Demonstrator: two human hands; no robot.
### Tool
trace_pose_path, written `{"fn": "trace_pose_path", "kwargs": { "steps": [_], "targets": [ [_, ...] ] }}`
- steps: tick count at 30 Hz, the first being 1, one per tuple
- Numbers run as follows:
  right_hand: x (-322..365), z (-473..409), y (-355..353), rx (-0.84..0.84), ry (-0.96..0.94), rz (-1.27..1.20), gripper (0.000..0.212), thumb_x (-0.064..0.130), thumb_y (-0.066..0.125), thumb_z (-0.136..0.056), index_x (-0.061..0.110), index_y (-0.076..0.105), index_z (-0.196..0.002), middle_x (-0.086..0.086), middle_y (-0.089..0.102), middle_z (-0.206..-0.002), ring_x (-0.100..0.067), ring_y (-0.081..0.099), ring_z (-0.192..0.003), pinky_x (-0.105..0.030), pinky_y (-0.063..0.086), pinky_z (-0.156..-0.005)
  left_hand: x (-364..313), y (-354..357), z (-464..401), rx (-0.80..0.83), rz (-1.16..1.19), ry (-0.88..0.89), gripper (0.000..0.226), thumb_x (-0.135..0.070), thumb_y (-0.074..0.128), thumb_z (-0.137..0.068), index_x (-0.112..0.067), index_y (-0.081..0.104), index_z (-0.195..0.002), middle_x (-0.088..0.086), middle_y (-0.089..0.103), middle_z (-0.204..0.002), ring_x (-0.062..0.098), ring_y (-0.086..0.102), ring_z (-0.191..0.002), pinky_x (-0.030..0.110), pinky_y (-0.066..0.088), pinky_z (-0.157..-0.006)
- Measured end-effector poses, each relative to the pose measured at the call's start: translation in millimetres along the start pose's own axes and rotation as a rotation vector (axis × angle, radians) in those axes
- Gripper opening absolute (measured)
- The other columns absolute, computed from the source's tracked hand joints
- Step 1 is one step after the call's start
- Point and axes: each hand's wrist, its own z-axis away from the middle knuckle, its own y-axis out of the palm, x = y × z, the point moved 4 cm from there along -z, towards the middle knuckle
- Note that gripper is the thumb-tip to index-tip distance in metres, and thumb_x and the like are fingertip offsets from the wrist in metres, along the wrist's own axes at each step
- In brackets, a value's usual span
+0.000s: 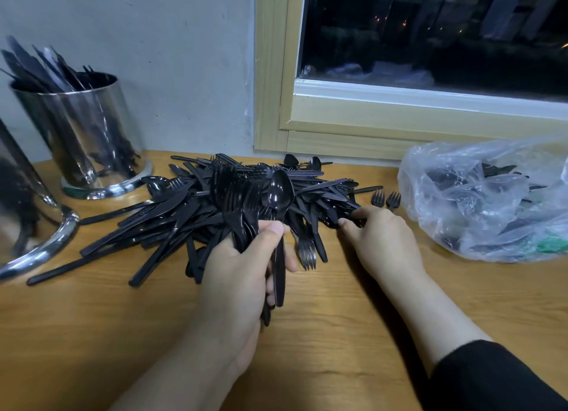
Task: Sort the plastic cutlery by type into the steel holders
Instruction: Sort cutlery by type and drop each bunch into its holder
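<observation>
Two steel holders crowd the wooden surface at far left, a bag fills the right edge, and bare wood lies open at the front. Wall and dark window behind. Left hand grips a bundle of forks and a spoon over the pile; right hand pinches a piece at the pile's right edge.

Black plastic cutlery lies heaped beside two upright steel holders, one holding knives.
</observation>
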Motion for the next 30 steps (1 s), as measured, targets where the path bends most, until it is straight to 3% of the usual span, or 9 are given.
{"fn": "trace_pose_path", "kwargs": {
  "steps": [5, 9, 16, 20, 24, 27, 30],
  "targets": [
    [1, 1, 1, 0.025, 0.027, -0.021, 0.02, 0.044, 0.066, -0.091, 0.028, 0.069, -0.102, -0.006, 0.069, -0.091, -0.033, 0.063, -0.096, -0.035, 0.044, -0.07, 4, -3, 0, -0.036, 0.05, -0.035, 0.015, -0.02, 0.057, -0.102, -0.018, 0.072, -0.103, 0.004, 0.047, -0.057, 0.014, 0.036, -0.046, 0.028, 0.031, -0.044],
    [-2, 2, -4, 0.011, 0.05, -0.142, 0.014, 0.036, 0.065, -0.088, 0.026, 0.061, -0.079, 0.001, 0.066, -0.075, -0.03, 0.062, -0.082, -0.036, 0.048, -0.068, 2, -1, 0, -0.031, 0.038, -0.033, 0.038, -0.01, 0.053, -0.102, -0.038, 0.076, -0.09, 0.003, 0.052, -0.063, 0.015, 0.039, -0.046, 0.029, 0.031, -0.044],
    [-15, 15, -41, -0.24, -0.047, -0.474, 0.009, 0.023, 0.065, -0.092, 0.022, 0.066, -0.083, 0.009, 0.068, -0.074, -0.011, 0.062, -0.069, -0.032, 0.047, -0.069, -3, -4, 5, -0.015, -0.106, 0.052, 0.014, -0.019, 0.06, -0.102, -0.014, 0.07, -0.092, 0.001, 0.061, -0.066, 0.017, 0.042, -0.053, 0.032, 0.038, -0.05],
    [-30, 27, -66, -0.343, -0.082, -0.716, 0.006, 0.023, 0.066, -0.096, 0.02, 0.071, -0.092, 0.001, 0.07, -0.074, -0.014, 0.059, -0.06, -0.034, 0.051, -0.066, -4, -6, 5, -0.073, -0.16, 0.066, 0.024, -0.014, 0.059, -0.099, -0.025, 0.074, -0.084, 0.016, 0.064, -0.073, 0.018, 0.044, -0.056, 0.033, 0.04, -0.052],
    [-23, 41, -71, -0.19, -0.176, -0.883, 0.007, 0.011, 0.068, -0.094, 0.017, 0.073, -0.093, -0.007, 0.07, -0.072, -0.015, 0.058, -0.057, -0.031, 0.051, -0.062, -5, -5, 6, -0.047, -0.289, 0.068, 0.026, -0.019, 0.062, -0.099, -0.022, 0.072, -0.075, 0.013, 0.059, -0.06, 0.016, 0.047, -0.052, 0.027, 0.042, -0.052],
    [-11, 47, -65, -0.095, -0.243, -0.915, 0.01, 0.008, 0.068, -0.092, 0.016, 0.073, -0.094, -0.003, 0.068, -0.069, -0.014, 0.059, -0.058, -0.027, 0.052, -0.061, -2, 0, 8, 0.008, -0.379, 0.031, 0.024, -0.022, 0.065, -0.097, -0.029, 0.073, -0.076, 0.008, 0.071, -0.07, 0.015, 0.063, -0.057, 0.023, 0.043, -0.052],
    [-2, 50, -60, -0.053, -0.28, -0.93, 0.009, 0.008, 0.068, -0.092, 0.015, 0.073, -0.095, -0.007, 0.068, -0.07, -0.015, 0.06, -0.059, -0.021, 0.051, -0.062, -1, 6, 12, 0.07, -0.397, -0.031, 0.019, -0.018, 0.064, -0.097, -0.022, 0.074, -0.081, -0.001, 0.076, -0.076, 0.013, 0.073, -0.066, 0.02, 0.044, -0.05]
  ]
}}
